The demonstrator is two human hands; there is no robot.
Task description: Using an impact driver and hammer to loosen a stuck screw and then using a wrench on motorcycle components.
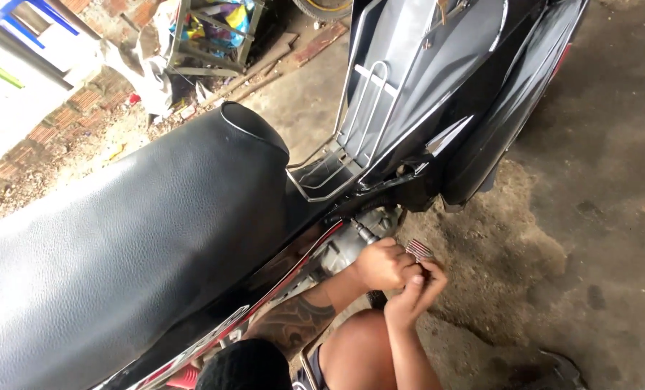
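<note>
Neither of my hands shows in the head view. Below me another person crouches beside a black motorcycle; I see a dark-capped head, a tattooed forearm and a bare knee. That person's two hands are closed together low at the engine, right beside a small ribbed pedal. What the fingers hold is too small to tell. The wide black seat fills the left half of the view.
A chrome luggage rack sits ahead of the seat under the black leg shield. Stained concrete floor lies to the right. A brick wall, rubble and a metal frame with colourful bags are at the top left.
</note>
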